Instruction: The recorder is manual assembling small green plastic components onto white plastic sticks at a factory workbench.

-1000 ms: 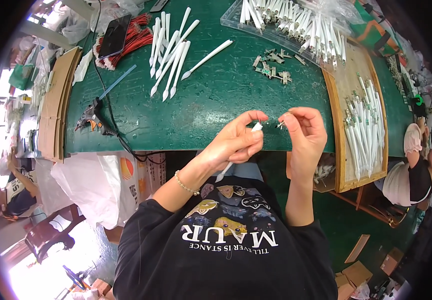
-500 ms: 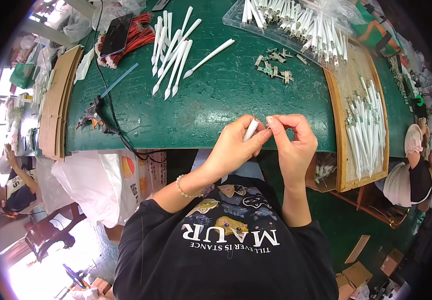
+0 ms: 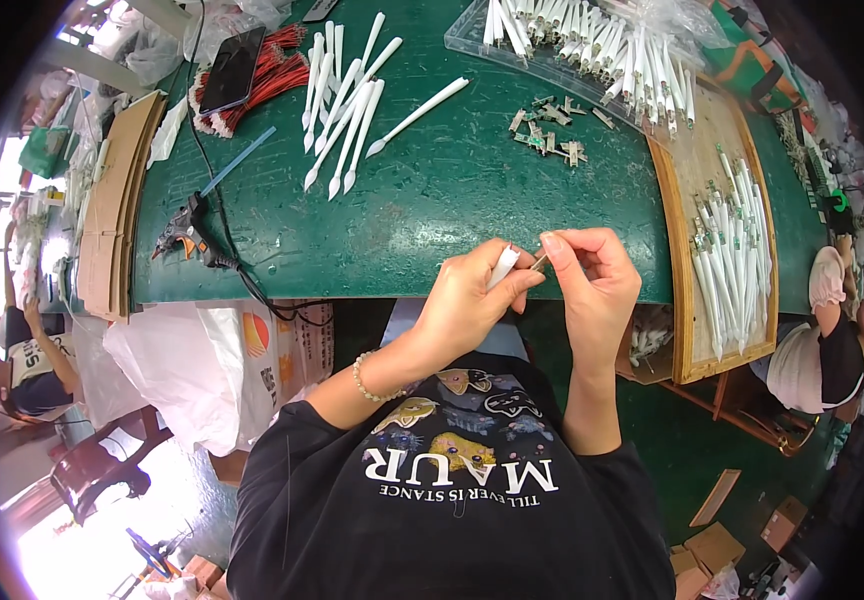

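Note:
Over the near edge of the green table, my left hand [image 3: 467, 300] is closed around a white candle-shaped tube [image 3: 503, 268], whose upper end shows above my fingers. Thumb and fingertips of my right hand [image 3: 592, 275] pinch a small thin strip [image 3: 539, 262] close beside the tube. My fingers hide most of the strip, and I cannot make out its kind. Beyond my hands lie several white candle-shaped sticks [image 3: 357, 135] with flame-shaped tips. A loose pile of small metal-and-green parts [image 3: 552, 135] lies to the right of them.
At the right stands a wooden tray [image 3: 685, 340] of white tubes; a clear plastic tray [image 3: 467, 40] at the back holds more. On the left are a glue gun [image 3: 192, 235] with its cable, a phone [image 3: 233, 70], red wires [image 3: 277, 70] and cardboard sheets [image 3: 117, 210]. People sit on both sides.
My right hand has shifted slightly right, so more of the thin strip shows between my hands. The tube in my left hand has tilted a little. A person at the left has moved their arms.

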